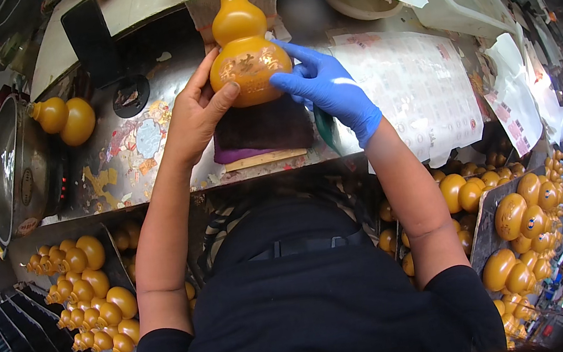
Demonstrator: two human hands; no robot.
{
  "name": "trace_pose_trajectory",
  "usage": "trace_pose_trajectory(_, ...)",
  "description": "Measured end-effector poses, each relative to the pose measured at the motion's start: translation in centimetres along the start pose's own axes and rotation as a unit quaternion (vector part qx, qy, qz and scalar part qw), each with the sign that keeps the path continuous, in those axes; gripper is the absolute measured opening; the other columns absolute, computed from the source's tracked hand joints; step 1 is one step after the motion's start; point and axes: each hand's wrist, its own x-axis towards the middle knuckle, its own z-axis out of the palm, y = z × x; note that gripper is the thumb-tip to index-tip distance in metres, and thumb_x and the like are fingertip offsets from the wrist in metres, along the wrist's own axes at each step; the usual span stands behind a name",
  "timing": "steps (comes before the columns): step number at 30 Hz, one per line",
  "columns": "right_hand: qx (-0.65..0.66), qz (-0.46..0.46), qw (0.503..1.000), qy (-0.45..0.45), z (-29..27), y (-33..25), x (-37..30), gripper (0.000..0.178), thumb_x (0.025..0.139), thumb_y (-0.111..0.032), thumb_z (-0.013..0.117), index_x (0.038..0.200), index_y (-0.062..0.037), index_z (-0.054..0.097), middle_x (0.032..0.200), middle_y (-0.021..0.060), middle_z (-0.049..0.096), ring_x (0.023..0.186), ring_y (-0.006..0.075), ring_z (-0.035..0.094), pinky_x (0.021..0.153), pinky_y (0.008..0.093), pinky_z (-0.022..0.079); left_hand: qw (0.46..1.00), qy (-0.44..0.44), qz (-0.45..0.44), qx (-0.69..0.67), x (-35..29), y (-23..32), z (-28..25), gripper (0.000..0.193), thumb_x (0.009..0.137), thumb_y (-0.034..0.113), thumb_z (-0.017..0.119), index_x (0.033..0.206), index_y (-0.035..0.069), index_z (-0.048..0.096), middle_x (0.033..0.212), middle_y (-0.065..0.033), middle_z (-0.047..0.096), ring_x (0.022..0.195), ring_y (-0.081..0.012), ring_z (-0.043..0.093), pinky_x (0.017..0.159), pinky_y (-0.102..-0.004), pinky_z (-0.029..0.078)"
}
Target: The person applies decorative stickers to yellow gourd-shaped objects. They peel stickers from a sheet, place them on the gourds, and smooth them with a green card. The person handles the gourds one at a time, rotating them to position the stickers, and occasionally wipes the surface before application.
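Head view: a gourd-shaped amber bottle (249,72) is lying near the middle of the surface (166,95), its neck pointing toward 12 o'clock and resting against a wrapped block (200,16); the block is probably bracing the narrow end, while a dark pad (264,126) is lying at 6 o'clock, apparently cushioning the broad base; the gold-marked face is turning upward, presumably for clear viewing.

Both hands are grasping the bottle, half open and curving around its lower bulb; the bare left hand (195,116) is pressing its thumb on the front near 8 o'clock, its fingers wrapping the flank; the blue-gloved right hand (333,89) is setting its thumb near 4 o'clock, its fingers spreading along the flank toward the waist; this opposed hold is likely preventing roll.

A printed sheet (408,100) is lying at 4 o'clock from the bottle; a second amber gourd (78,120) is sitting between 8 and 9 o'clock, beside a metal pan (8,185).
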Motion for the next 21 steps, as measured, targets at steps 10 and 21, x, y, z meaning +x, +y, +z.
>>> trace_pose_trajectory(10, -0.005, -0.012, 1.0, 0.004, 0.0, 0.9, 0.1, 0.078, 0.077, -0.034, 0.078, 0.139, -0.0018, 0.042, 0.064, -0.005, 0.047, 0.058, 0.0035, 0.044, 0.056, 0.0192, 0.04, 1.0, -0.004, 0.009, 0.0, -0.1, -0.1, 0.2, 0.077, 0.086, 0.019, 0.07, 0.144, -0.005, 0.025, 0.136, -0.0157, 0.045, 0.122, -0.0202, 0.048, 0.102, -0.03, 0.038)
trace_pose_trajectory(21, 0.016, 0.011, 1.0, 0.003, 0.1, 0.2, -0.4, 0.077, 0.078, -0.028, 0.077, 0.141, -0.0051, 0.039, 0.064, -0.0062, 0.046, 0.056, 0.0027, 0.042, 0.051, 0.019, 0.037, 1.0, -0.015, 0.004, -0.024, -0.2, 0.5, 0.3, 0.079, 0.087, 0.016, 0.069, 0.145, -0.005, 0.02, 0.138, -0.0168, 0.042, 0.125, -0.0207, 0.044, 0.104, -0.0318, 0.036)
